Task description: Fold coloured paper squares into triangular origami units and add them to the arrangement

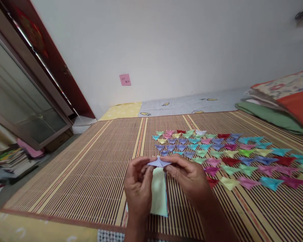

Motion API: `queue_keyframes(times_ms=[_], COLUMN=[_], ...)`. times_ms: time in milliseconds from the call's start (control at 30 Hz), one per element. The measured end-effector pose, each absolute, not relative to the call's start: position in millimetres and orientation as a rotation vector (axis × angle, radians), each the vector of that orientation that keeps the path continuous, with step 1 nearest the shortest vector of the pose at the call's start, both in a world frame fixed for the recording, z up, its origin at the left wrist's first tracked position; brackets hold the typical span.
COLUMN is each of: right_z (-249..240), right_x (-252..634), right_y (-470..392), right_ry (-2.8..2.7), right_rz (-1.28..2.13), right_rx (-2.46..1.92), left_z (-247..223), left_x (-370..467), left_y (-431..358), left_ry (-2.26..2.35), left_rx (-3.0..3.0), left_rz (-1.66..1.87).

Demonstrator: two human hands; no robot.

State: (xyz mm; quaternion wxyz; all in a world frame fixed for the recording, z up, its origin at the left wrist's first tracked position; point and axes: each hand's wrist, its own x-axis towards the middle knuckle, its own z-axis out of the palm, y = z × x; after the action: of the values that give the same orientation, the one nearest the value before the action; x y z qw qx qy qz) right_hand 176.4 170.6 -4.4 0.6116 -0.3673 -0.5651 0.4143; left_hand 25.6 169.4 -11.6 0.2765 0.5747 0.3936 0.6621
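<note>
Between my two hands is a small folded piece of lavender paper [159, 162], shaped like a flat, pointed origami figure. My left hand [139, 183] pinches its left tip between thumb and fingers. On the other side my right hand [189, 174] grips the right tip the same way. Below the folded paper lies a stack of pale green paper sheets [159, 195] on the striped mat, partly covered by my left hand. To the right, rows of folded paper figures [246, 153] in many colours spread over the mat, some hidden behind my right hand.
The striped mat [91, 168] covers a bed against a white wall. Folded bedding [275, 114] is piled at the far right. A pink note [125, 79] sticks to the wall. At left stand a glass-panelled door [27, 90] and piled books [12, 156].
</note>
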Motion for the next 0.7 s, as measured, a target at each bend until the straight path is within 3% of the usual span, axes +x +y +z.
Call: queue_keyframes(times_ms=[333,700], right_z=[-2,-3], right_x=[181,187], right_y=[171,172], right_ry=[-1.433,-1.470], right_rz=[0.842,0.877], right_rx=[-0.794,-0.735], left_z=[-5,-4], left_x=[19,14], left_y=[169,167], left_ry=[1.027,0.967], left_rx=[1.941,1.859], left_rz=[1.690,1.630])
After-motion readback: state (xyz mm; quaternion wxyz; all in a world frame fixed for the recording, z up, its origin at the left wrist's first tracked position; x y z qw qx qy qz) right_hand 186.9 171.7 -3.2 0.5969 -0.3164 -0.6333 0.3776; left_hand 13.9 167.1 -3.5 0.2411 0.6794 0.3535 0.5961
